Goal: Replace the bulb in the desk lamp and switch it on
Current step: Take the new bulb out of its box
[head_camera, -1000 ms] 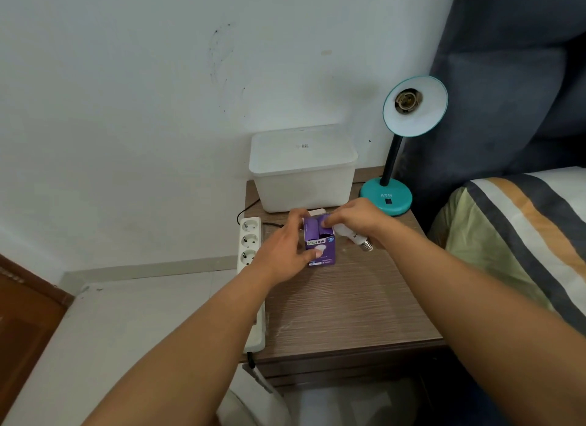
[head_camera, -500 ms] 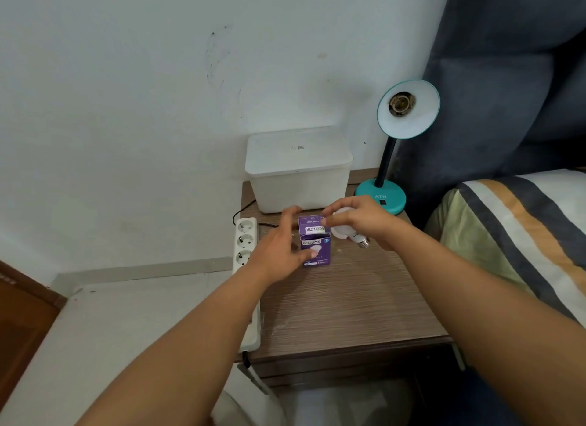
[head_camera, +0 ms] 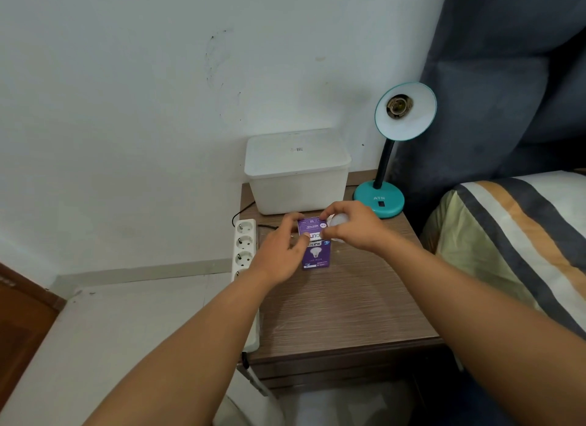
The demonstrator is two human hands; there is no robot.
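Note:
A teal desk lamp [head_camera: 380, 200] stands at the back right of the wooden bedside table [head_camera: 342, 305]. Its shade [head_camera: 412, 118] faces me and the socket [head_camera: 397, 106] inside holds no bulb. A purple bulb box [head_camera: 317, 254] stands on the table in front of me. My left hand [head_camera: 282, 251] grips the box's left side. My right hand [head_camera: 352, 226] holds a white bulb [head_camera: 338, 220] in its palm while its fingertips pinch the box's top flap. Most of the bulb is hidden by my fingers.
A white lidded plastic bin [head_camera: 298, 172] sits against the wall behind the box. A white power strip [head_camera: 244, 251] lies along the table's left edge, with a black cable [head_camera: 244, 210] running to it. A bed with a striped cover [head_camera: 520, 235] borders the table's right side.
My right hand has moved left with the bulb, from beside the box to its top flap. The bulb's screw base, seen earlier, is now hidden. My left hand stays on the box.

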